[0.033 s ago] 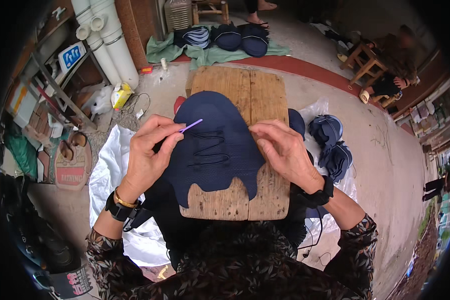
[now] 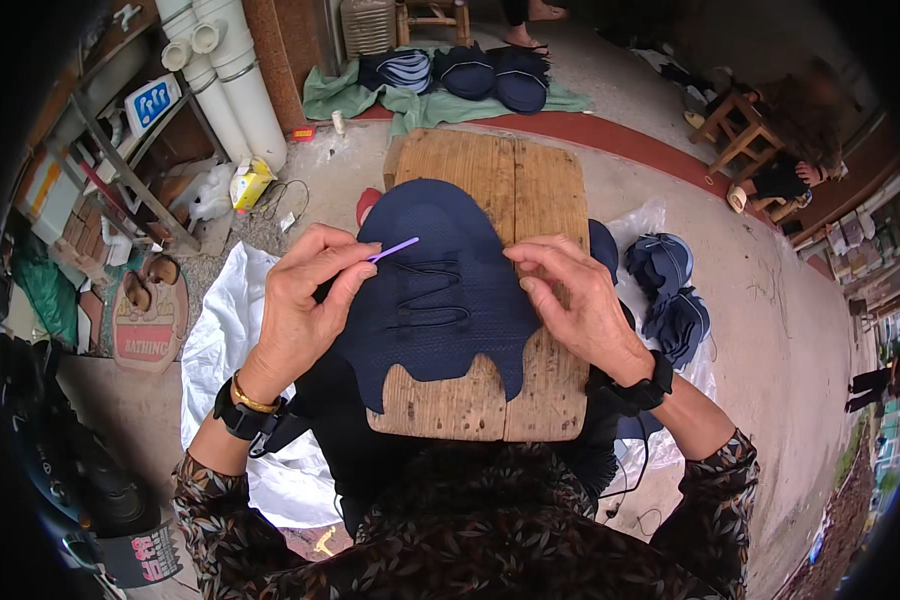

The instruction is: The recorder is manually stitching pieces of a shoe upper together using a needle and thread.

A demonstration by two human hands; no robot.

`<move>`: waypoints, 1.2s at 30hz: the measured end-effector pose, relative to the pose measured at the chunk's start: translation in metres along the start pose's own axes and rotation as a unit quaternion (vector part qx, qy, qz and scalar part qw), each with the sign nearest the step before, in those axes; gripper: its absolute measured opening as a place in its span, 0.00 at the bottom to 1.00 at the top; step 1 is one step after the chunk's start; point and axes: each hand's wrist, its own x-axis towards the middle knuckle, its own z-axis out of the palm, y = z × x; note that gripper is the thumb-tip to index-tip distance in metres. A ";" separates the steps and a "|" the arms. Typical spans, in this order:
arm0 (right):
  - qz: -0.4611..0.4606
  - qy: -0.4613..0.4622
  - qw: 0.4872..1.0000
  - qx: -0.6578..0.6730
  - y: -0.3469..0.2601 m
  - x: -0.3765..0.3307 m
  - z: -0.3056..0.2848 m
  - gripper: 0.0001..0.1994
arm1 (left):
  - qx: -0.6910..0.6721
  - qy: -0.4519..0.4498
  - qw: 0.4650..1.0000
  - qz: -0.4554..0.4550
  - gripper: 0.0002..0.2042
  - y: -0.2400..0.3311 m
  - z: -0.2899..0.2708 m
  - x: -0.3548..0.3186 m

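Note:
A navy textile shoe upper (image 2: 440,345), rounded at the far end and with pointed lobes at the near end, lies flat over a wooden bench top. Thin dark cord (image 2: 432,300) zigzags across its middle. My left hand (image 2: 315,285) pinches a slim purple stick-like tool (image 2: 398,248) between thumb and fingers, its free end pointing right over the upper. At the upper's right edge is my right hand (image 2: 575,295), fingers bent and closed in; whether they grip the edge or something thin cannot be made out.
The wooden bench (image 2: 550,370) stands before me. Stacks of similar navy pieces (image 2: 675,300) lie on plastic to its right; more piles (image 2: 465,75) rest on green cloth at the back. White sheeting (image 2: 225,330) is at left. A person (image 2: 810,130) sits at far right.
The view has shifted slightly, moving the scene a little to the right. Both hands keep about the same grip and place over the upper.

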 end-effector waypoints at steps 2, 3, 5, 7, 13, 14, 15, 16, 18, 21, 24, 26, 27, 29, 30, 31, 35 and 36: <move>-0.012 -0.017 1.000 0.010 -0.003 0.014 0.006 0.17 | 0.008 0.018 1.000 0.013 0.12 0.001 -0.005 -0.001; 0.000 -0.042 0.999 0.010 -0.005 0.020 0.008 0.18 | 0.018 0.023 1.000 0.008 0.12 0.000 -0.006 -0.001; 0.006 -0.073 0.997 0.019 -0.009 0.030 0.016 0.18 | 0.021 0.017 0.999 0.017 0.11 -0.003 -0.006 -0.004; -0.032 -0.136 0.990 0.006 -0.009 0.039 0.021 0.21 | 0.014 0.012 1.000 0.006 0.11 -0.009 -0.003 -0.008; -0.092 -0.163 0.979 -0.086 0.012 0.054 0.019 0.21 | -0.006 -0.010 0.999 -0.039 0.08 -0.008 0.008 -0.013; -0.114 -0.157 0.978 -0.080 0.019 0.055 0.013 0.20 | -0.045 -0.010 0.997 -0.069 0.08 -0.003 0.016 -0.013; -0.108 -0.152 0.978 -0.090 0.027 0.051 0.001 0.19 | -0.047 -0.037 0.996 -0.066 0.07 0.001 0.024 -0.012; -0.114 -0.148 0.977 -0.102 0.033 0.048 -0.007 0.18 | -0.046 -0.036 0.998 -0.011 0.07 0.007 0.037 -0.010; -0.108 -0.137 0.978 -0.117 0.035 0.043 -0.020 0.17 | 0.018 -0.044 0.998 0.034 0.08 0.012 0.050 -0.009; -0.032 -0.156 0.979 -0.128 0.022 0.034 -0.030 0.16 | -0.029 -0.072 0.994 0.074 0.08 0.011 0.064 -0.016; -0.036 -0.130 0.979 -0.153 -0.001 0.026 -0.025 0.19 | -0.053 -0.023 0.998 0.041 0.06 0.018 0.064 -0.033; 0.001 -0.143 0.967 -0.211 -0.014 0.025 -0.020 0.20 | -0.060 0.022 0.998 0.016 0.05 0.025 0.064 -0.040; 0.072 -0.142 0.965 -0.207 -0.020 0.026 -0.017 0.24 | -0.066 0.049 0.996 0.022 0.05 0.029 0.065 -0.042; 0.092 -0.141 0.982 -0.091 -0.028 0.029 -0.011 0.21 | -0.036 0.004 0.999 -0.028 0.05 0.034 0.066 -0.042; 0.096 -0.150 0.983 0.045 -0.029 0.032 -0.005 0.17 | -0.055 -0.004 0.998 -0.041 0.06 0.036 0.068 -0.039; 0.096 -0.160 0.981 0.049 -0.030 0.034 0.000 0.17 | -0.077 0.018 0.996 -0.027 0.05 0.036 0.070 -0.035; 0.160 -0.134 0.924 0.320 -0.023 0.037 0.032 0.16 | -0.422 0.033 0.897 -0.126 0.06 0.035 0.076 -0.021; 0.159 -0.104 0.927 0.324 -0.020 0.038 0.037 0.14 | -0.498 0.032 0.845 -0.191 0.06 0.033 0.074 -0.021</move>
